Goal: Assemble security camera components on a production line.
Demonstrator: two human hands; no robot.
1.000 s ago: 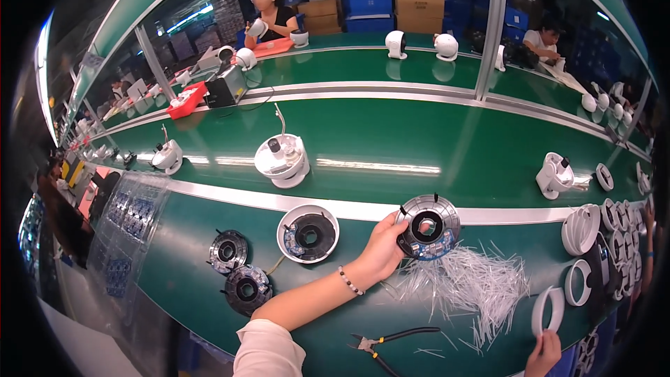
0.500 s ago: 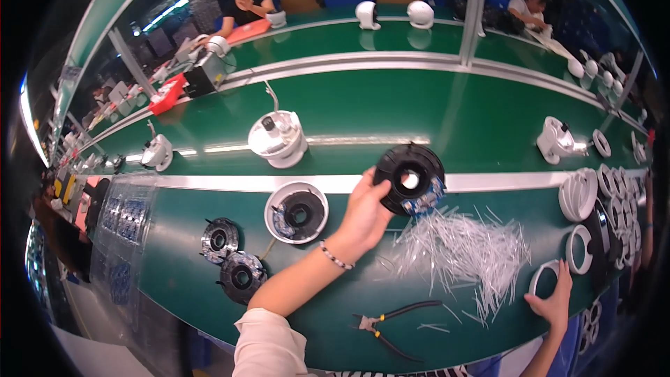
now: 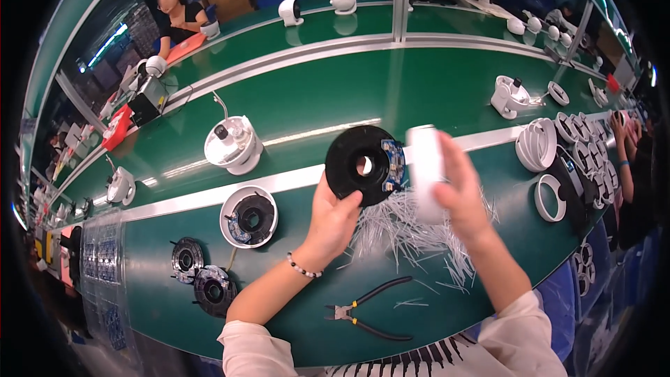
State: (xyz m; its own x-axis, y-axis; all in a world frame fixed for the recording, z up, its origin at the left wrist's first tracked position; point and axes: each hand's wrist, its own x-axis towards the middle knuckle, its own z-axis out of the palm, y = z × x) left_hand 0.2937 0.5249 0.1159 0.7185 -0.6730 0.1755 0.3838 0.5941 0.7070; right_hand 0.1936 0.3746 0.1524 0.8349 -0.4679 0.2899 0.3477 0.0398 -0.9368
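My left hand (image 3: 331, 218) grips a black round plastic disc (image 3: 343, 160) by its lower edge, thumb on the face. The disc has a central hole and a blue circuit board (image 3: 395, 165) on its right side. Just right of it, my right hand (image 3: 462, 192) holds a white plastic ring (image 3: 424, 174), edge-on and slightly blurred; a small gap seems to separate the two parts. Below them lies a heap of thin clear strips (image 3: 398, 227). Cutting pliers (image 3: 343, 313) with black and yellow handles rest open nearer me.
To the left are a white round housing (image 3: 228, 218) with a black disc inside and two loose black discs (image 3: 213, 292). White rings (image 3: 537, 145) are stacked at right. Beyond a metal rail, white assemblies (image 3: 234, 145) stand on a green surface. Other people sit across and at far right.
My right hand has lifted the white ring from the table at right and brought it beside the disc. The left hand has turned the disc, and the view has shifted right.
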